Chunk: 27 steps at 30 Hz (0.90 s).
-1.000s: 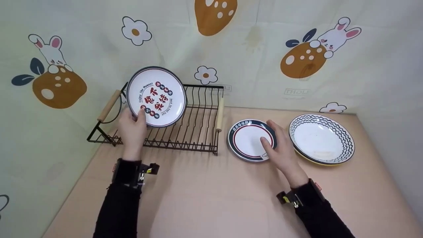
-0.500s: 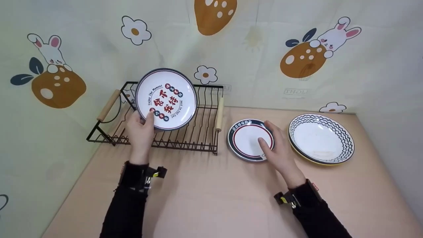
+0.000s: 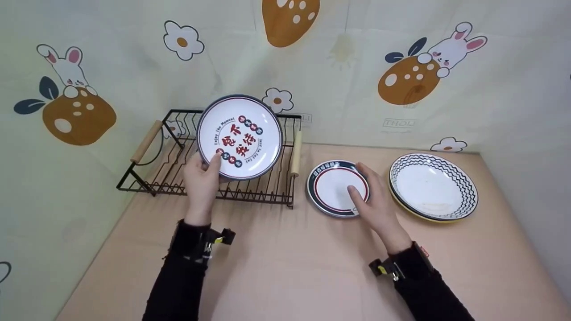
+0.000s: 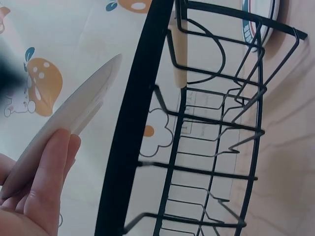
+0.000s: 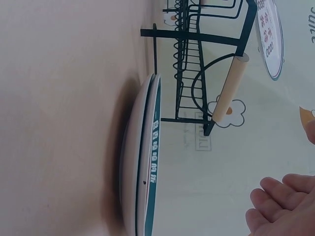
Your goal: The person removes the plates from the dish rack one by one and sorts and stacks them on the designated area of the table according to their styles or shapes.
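Right now the lettered plate [image 3: 240,137] sits left of centre in the head view, held upright and a little tilted, its printed face toward me, over the right half of the black wire dish rack [image 3: 178,154]. My left hand [image 3: 203,180] grips it at the lower left rim, thumb on the face and the other fingers behind; the left wrist view shows that rim [image 4: 69,118] edge-on against my fingers [image 4: 42,187]. The plate therefore lies up and slightly right of that hand, its flat face roughly across the rack's slots rather than along them, as far as I can judge. This hand is by far the nearer one.

Centre right, my right hand [image 3: 374,198] rests with relaxed, nearly straight fingers on the right part of the small red-ringed plate [image 3: 332,187], which lies flat on the tan table [image 3: 285,267]. Whether the fingertips hook under its rim I cannot tell. My two hands are well apart. Further right lies a zigzag-rimmed deep plate [image 3: 435,187], just beside the small one.
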Available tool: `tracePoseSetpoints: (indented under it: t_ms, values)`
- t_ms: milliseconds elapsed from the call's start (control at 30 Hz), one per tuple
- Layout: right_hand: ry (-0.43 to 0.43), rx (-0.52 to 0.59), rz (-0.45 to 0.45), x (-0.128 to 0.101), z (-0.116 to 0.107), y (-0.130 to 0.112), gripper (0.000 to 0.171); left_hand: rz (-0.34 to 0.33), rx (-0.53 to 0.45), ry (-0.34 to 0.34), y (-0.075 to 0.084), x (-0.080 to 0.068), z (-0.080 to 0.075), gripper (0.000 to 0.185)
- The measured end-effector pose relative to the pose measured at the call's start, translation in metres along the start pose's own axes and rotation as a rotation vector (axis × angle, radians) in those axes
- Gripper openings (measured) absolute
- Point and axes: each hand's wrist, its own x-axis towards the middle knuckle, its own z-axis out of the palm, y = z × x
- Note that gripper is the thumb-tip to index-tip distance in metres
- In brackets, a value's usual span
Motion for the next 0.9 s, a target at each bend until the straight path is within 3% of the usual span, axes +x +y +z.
tracePoseSetpoints:
  t_ms: [467, 900]
  values:
    - [0.013, 0.075, -0.041, 0.001, 0.003, -0.005, 0.054, -0.019, -0.069, -0.071, 0.002, -0.016, 0.021, 0.030]
    - [0.005, 0.138, -0.048, 0.002, 0.007, -0.010, 0.054, 0.017, -0.093, -0.140, -0.004, -0.032, 0.045, 0.030]
